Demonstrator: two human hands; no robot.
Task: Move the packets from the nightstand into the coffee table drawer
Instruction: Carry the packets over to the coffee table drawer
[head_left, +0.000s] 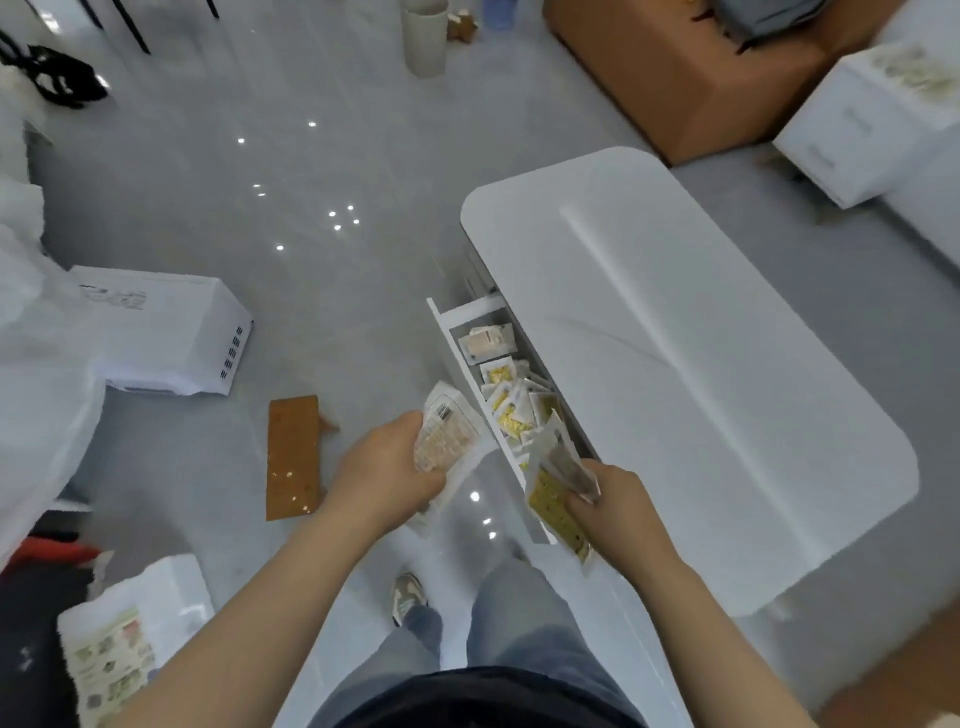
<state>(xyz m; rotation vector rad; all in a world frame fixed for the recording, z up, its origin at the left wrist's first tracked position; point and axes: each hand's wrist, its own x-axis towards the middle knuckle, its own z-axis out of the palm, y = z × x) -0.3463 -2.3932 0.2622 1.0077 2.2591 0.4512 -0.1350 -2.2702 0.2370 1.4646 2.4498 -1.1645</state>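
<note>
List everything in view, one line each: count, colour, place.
coffee table: one, white, right of centre
drawer: one, white, pulled open at the table's left side
drawer packets: several, white and yellow, inside the drawer
left-hand packets: one stack, whitish, beside the drawer front
right-hand packets: a few, white and yellow, over the drawer's near end
white box: one, white, floor at left
cardboard strip: one, brown, floor left of the hands
brown box: one, brown, top right
shoe: one, grey and white, floor, bottom centre
left hand: one, grips the left-hand packets
right hand: one, grips the right-hand packets
</note>
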